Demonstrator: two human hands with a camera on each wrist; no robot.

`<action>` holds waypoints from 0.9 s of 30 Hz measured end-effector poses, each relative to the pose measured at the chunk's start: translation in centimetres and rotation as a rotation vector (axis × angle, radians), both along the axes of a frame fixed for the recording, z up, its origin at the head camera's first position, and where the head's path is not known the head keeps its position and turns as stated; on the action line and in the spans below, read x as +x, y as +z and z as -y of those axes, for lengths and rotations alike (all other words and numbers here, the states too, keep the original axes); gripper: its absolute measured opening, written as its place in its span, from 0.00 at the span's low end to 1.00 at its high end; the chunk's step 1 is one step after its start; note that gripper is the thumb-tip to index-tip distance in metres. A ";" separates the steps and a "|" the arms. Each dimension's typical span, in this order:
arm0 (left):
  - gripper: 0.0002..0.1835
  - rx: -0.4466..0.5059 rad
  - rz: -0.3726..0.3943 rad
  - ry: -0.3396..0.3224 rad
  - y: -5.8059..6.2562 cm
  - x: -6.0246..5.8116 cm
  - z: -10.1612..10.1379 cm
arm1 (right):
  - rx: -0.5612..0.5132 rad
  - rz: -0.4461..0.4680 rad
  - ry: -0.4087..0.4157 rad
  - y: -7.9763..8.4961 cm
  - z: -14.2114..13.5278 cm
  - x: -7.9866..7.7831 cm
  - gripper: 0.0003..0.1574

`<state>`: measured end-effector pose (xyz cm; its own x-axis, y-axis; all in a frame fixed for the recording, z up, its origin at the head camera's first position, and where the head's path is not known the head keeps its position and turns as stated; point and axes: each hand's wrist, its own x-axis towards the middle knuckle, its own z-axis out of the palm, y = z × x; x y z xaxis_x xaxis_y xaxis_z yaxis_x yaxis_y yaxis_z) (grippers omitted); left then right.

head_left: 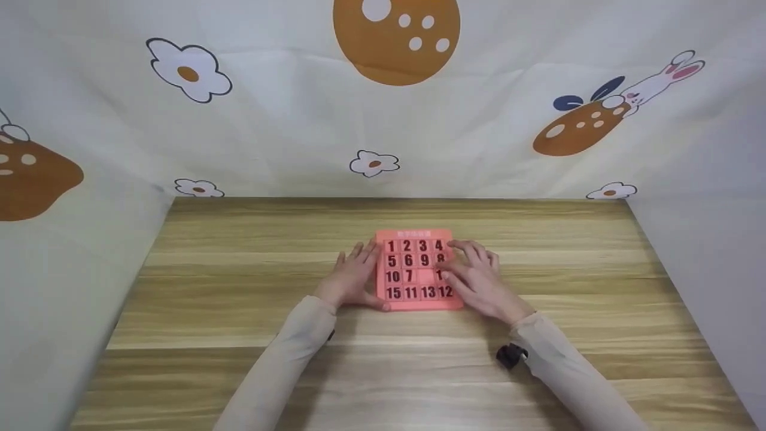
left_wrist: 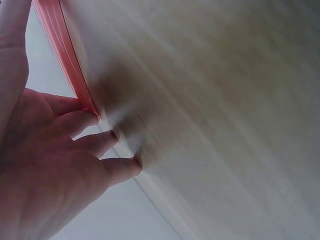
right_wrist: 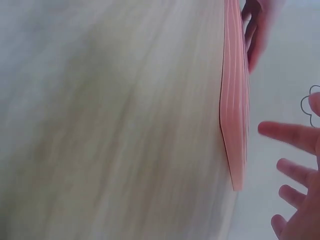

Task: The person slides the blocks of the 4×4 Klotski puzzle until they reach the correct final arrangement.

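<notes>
A pink sliding number puzzle (head_left: 419, 304) lies flat on the table, its square tiles printed with black numerals. One slot (head_left: 425, 276) in its third row holds no tile, between the 7 and a tile partly covered by fingers. My left hand (head_left: 352, 281) rests along the puzzle's left edge, thumb at the lower left corner. In the left wrist view its fingertips (left_wrist: 131, 166) touch the table beside the pink edge. Over the right side of the puzzle is my right hand (head_left: 482, 284), fingers spread. Whether its fingertips press a tile is hidden.
The wooden table (head_left: 251, 239) runs back to a pale cloth wall (head_left: 287, 120) printed with flowers, carrots and a rabbit. Similar pale walls stand at left and right. A small black device (head_left: 510, 355) is at the right wrist.
</notes>
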<state>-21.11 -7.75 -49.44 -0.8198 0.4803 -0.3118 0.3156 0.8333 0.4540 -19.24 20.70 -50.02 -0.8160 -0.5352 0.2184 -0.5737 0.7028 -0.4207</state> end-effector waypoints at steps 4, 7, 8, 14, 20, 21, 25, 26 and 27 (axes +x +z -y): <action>0.69 -0.004 0.010 0.006 0.0 0.0 0.0 | 0.064 0.059 -0.001 -0.1 0.8 -0.4 0.24; 0.69 0.002 0.004 0.002 0.0 0.0 -0.1 | 0.102 0.084 -0.013 -0.2 1.1 -0.8 0.27; 0.69 0.003 -0.002 -0.002 0.0 0.0 -0.1 | 0.112 0.089 -0.015 -0.2 1.1 -0.9 0.27; 0.69 -0.014 -0.016 -0.011 0.1 0.0 0.0 | 0.110 0.101 -0.006 -0.2 1.1 -0.7 0.28; 0.69 -0.021 0.001 0.004 0.1 -0.1 0.0 | 0.113 0.108 0.000 -0.1 1.1 -0.4 0.28; 0.69 -0.019 0.001 0.004 0.1 -0.1 0.0 | 0.114 0.106 0.000 -0.2 1.1 -0.4 0.28; 0.70 -0.015 0.007 0.005 0.1 -0.1 -0.1 | 0.101 0.074 0.032 -0.2 1.0 -0.3 0.25; 0.70 -0.014 0.008 0.006 0.0 -0.1 -0.1 | 0.096 0.062 0.043 -0.2 1.0 -0.3 0.24; 0.70 -0.013 0.008 0.007 0.1 -0.1 -0.1 | 0.094 0.051 0.052 -0.2 1.0 -0.3 0.23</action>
